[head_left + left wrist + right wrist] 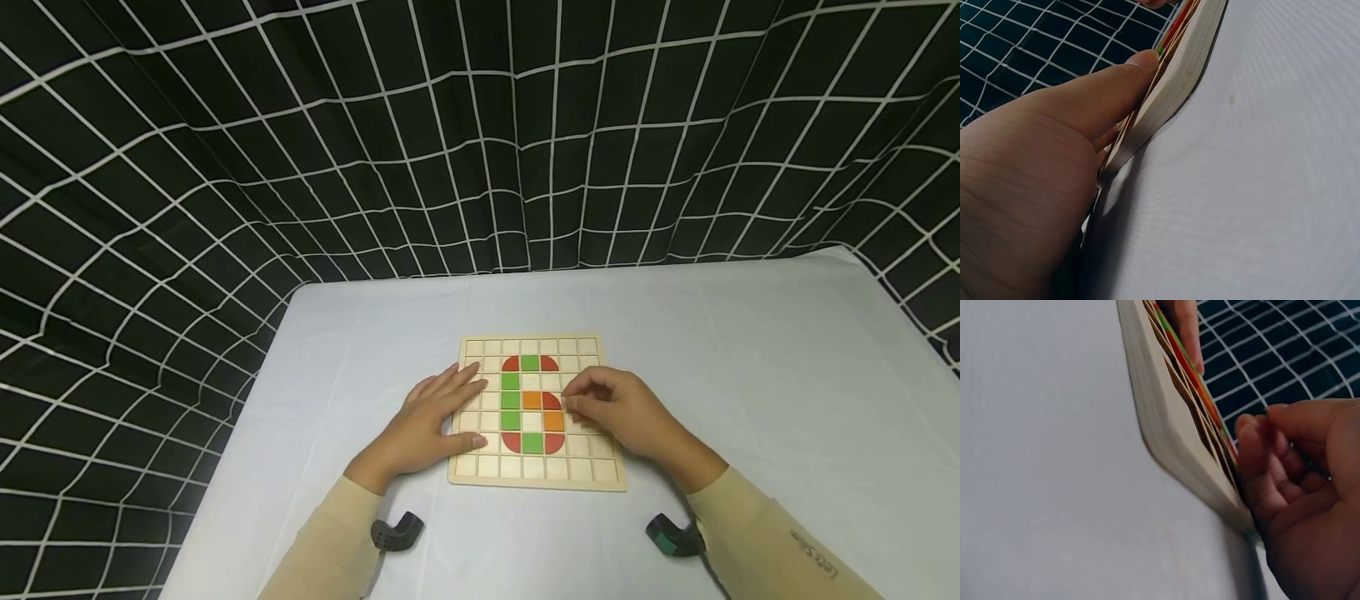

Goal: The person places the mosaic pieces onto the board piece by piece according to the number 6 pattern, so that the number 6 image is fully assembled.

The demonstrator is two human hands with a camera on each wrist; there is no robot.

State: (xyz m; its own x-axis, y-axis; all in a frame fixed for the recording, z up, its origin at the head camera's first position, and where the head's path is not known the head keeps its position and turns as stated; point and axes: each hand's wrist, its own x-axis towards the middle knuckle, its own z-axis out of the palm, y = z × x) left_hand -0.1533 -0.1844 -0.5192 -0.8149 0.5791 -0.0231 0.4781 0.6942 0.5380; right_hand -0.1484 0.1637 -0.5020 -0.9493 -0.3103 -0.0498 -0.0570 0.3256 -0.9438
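Observation:
A square wooden grid board [480,472] lies flat, with green, orange and red tiles in its cells forming a shape like a 6. My left hand [432,427] rests spread over the board's left edge, its fingertips on the leftmost cells. In the left wrist view the left thumb [1129,78] lies against the board's rim. My right hand [618,410] hovers at the board's right side, fingers loosely bent. Its fingertips are beside a red rounded tile [551,401], just above an orange tile [553,421]. Nothing shows between thumb and forefinger in the right wrist view.
A white cloth covers the table [360,350]. Behind and to the sides hangs a dark curtain [420,150] with a white grid. Dark curved devices [397,532] sit at both wrists, near the sleeve cuffs.

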